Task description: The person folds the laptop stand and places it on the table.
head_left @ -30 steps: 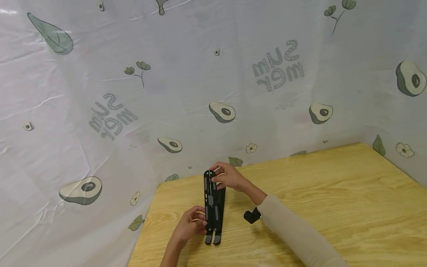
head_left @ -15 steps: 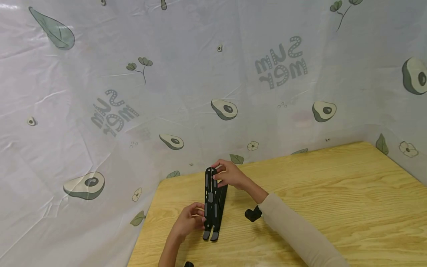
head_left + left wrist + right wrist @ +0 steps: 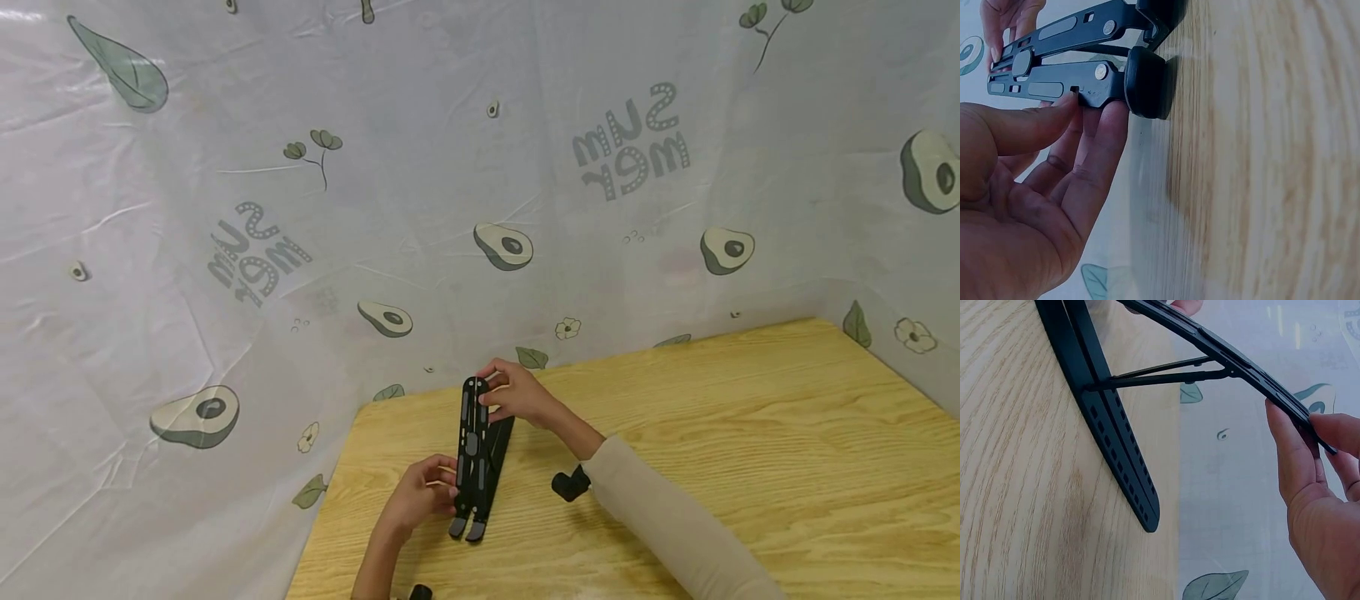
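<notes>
A black folding laptop stand [image 3: 472, 444] with grey pads stands on the wooden table, its upper frame raised at a slant. In the right wrist view its base [image 3: 1113, 444] lies on the tabletop, joined to the upper frame by a thin strut [image 3: 1166, 379]. My right hand [image 3: 517, 396] pinches the top end of the upper frame between thumb and fingers. Lower down, my left hand [image 3: 418, 496] holds the left side near the hooked feet [image 3: 1145, 82], thumb on the front face and fingers beneath, as the left wrist view shows.
The wood-grain table [image 3: 712, 433] extends to the right. A patterned plastic sheet [image 3: 420, 183] hangs behind and at the sides. Black camera pieces show at the right wrist [image 3: 570, 483] and left wrist [image 3: 422, 592].
The stand's hooked feet have shifted left and slightly up in the head view, and more of the base shows to the right behind the frame. Both hands keep their hold.
</notes>
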`<action>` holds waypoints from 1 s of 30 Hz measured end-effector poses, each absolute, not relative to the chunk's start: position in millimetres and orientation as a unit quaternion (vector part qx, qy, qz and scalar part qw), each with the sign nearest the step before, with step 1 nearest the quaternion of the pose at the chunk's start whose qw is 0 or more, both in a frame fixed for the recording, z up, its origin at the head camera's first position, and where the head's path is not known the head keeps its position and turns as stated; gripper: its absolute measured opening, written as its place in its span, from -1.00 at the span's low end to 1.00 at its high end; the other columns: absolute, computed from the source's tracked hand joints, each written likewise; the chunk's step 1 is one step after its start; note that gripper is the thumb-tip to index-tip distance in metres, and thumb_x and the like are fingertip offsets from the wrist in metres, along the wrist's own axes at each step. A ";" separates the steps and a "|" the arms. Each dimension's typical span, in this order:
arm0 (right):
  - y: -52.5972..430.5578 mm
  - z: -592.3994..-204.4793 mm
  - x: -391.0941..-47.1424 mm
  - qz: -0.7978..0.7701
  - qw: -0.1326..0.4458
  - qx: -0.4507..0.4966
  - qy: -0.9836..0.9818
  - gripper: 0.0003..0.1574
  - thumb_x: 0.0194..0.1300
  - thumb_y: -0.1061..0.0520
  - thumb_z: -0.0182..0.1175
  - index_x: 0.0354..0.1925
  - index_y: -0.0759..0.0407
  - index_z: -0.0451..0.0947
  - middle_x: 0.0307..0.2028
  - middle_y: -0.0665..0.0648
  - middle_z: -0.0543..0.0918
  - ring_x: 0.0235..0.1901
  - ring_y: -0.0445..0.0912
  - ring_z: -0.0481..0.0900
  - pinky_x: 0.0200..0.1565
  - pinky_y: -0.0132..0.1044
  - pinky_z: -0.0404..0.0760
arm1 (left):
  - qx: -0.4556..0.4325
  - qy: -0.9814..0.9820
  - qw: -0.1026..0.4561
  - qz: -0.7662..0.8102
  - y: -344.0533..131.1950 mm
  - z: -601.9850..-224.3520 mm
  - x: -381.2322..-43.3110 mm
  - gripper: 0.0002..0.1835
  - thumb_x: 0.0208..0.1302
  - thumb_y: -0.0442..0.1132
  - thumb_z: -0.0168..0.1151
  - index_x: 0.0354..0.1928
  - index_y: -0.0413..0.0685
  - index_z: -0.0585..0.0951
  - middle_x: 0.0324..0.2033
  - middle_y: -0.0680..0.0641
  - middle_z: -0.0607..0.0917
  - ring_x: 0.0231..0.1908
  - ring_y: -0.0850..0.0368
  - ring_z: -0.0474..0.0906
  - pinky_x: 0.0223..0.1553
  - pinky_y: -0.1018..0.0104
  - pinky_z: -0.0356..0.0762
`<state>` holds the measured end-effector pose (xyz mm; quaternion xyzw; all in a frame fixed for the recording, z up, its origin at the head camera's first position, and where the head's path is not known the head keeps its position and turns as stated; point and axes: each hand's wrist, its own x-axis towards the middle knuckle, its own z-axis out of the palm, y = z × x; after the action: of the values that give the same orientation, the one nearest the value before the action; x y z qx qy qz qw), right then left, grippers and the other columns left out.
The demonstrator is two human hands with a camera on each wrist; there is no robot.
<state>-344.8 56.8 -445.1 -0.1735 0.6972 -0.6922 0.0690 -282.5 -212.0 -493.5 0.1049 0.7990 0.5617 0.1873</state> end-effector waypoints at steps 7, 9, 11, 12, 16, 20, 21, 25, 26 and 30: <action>57.2 -445.1 -342.8 -0.697 0.073 -0.173 0.692 -0.59 0.52 0.38 0.24 0.26 0.31 0.46 0.03 0.34 0.59 -0.13 -0.01 0.70 0.04 0.24 0.81 | 0.112 0.800 0.182 0.560 -214.6 -495.0 -286.1 -0.62 0.41 -0.59 0.22 0.24 -0.37 0.57 -0.18 -0.12 0.65 -0.30 0.11 0.64 -0.23 0.12 0.84; 57.4 -443.6 -342.0 -0.698 0.074 -0.171 0.691 -0.59 0.52 0.38 0.23 0.26 0.29 0.46 0.05 0.35 0.59 -0.14 -0.02 0.69 0.09 0.31 0.77 | 0.115 0.802 0.180 0.558 -215.2 -495.1 -287.7 -0.62 0.40 -0.59 0.22 0.23 -0.37 0.58 -0.19 -0.11 0.66 -0.30 0.12 0.64 -0.23 0.12 0.85; 57.7 -443.7 -342.2 -0.699 0.075 -0.171 0.691 -0.59 0.52 0.38 0.23 0.26 0.29 0.46 0.06 0.36 0.58 -0.15 -0.02 0.69 0.10 0.33 0.75 | 0.116 0.803 0.178 0.557 -215.7 -495.0 -288.7 -0.62 0.40 -0.60 0.22 0.23 -0.36 0.58 -0.19 -0.12 0.67 -0.29 0.11 0.64 -0.23 0.11 0.85; 57.9 -443.7 -342.1 -0.698 0.074 -0.172 0.691 -0.59 0.52 0.38 0.23 0.26 0.30 0.45 0.06 0.37 0.57 -0.14 -0.02 0.69 0.10 0.32 0.76 | 0.115 0.802 0.179 0.558 -215.9 -494.7 -289.1 -0.61 0.40 -0.60 0.22 0.23 -0.35 0.58 -0.19 -0.11 0.67 -0.29 0.11 0.63 -0.23 0.11 0.85; 58.8 -444.1 -341.9 -0.698 0.073 -0.172 0.692 -0.59 0.53 0.38 0.22 0.27 0.30 0.45 0.10 0.42 0.56 -0.13 0.00 0.70 0.09 0.30 0.77 | 0.112 0.802 0.179 0.559 -216.1 -493.3 -289.3 -0.60 0.40 -0.60 0.22 0.24 -0.34 0.59 -0.18 -0.13 0.67 -0.28 0.09 0.62 -0.22 0.09 0.84; 59.1 -444.0 -341.8 -0.697 0.073 -0.171 0.693 -0.59 0.53 0.39 0.21 0.27 0.30 0.45 0.13 0.46 0.54 -0.10 0.02 0.70 0.10 0.28 0.78 | 0.111 0.802 0.180 0.558 -217.0 -493.1 -290.1 -0.60 0.40 -0.59 0.23 0.25 -0.34 0.59 -0.17 -0.13 0.67 -0.28 0.09 0.63 -0.23 0.09 0.84; 59.1 -443.9 -341.7 -0.696 0.073 -0.170 0.694 -0.59 0.53 0.38 0.21 0.27 0.30 0.45 0.12 0.46 0.55 -0.09 0.02 0.71 0.10 0.29 0.77 | 0.112 0.803 0.179 0.557 -217.3 -493.3 -290.4 -0.60 0.40 -0.59 0.23 0.25 -0.34 0.59 -0.16 -0.14 0.67 -0.28 0.09 0.63 -0.23 0.09 0.84; 58.7 -444.2 -341.1 -0.696 0.073 -0.165 0.695 -0.59 0.53 0.38 0.22 0.27 0.29 0.45 0.10 0.40 0.56 -0.08 0.04 0.71 0.13 0.32 0.74 | 0.118 0.805 0.176 0.554 -218.8 -493.9 -291.6 -0.62 0.41 -0.58 0.23 0.24 -0.35 0.59 -0.15 -0.18 0.67 -0.28 0.09 0.62 -0.24 0.10 0.84; 58.7 -444.1 -340.8 -0.696 0.072 -0.164 0.696 -0.59 0.53 0.38 0.22 0.26 0.28 0.45 0.10 0.39 0.57 -0.08 0.04 0.72 0.13 0.32 0.74 | 0.119 0.806 0.175 0.552 -219.1 -493.9 -291.9 -0.62 0.41 -0.58 0.23 0.24 -0.35 0.59 -0.15 -0.19 0.68 -0.29 0.09 0.62 -0.24 0.10 0.84; 58.5 -444.3 -338.5 -0.696 0.064 -0.163 0.696 -0.60 0.53 0.38 0.23 0.26 0.30 0.45 0.08 0.38 0.57 -0.06 0.06 0.72 0.07 0.21 0.81 | 0.122 0.809 0.173 0.548 -219.7 -494.3 -294.1 -0.62 0.41 -0.59 0.21 0.23 -0.35 0.60 -0.16 -0.20 0.68 -0.29 0.10 0.62 -0.25 0.12 0.83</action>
<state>-338.5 58.5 -444.3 -0.1630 0.6961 -0.6962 0.0641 -294.1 -219.7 -494.3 0.1218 0.8095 0.5477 0.1731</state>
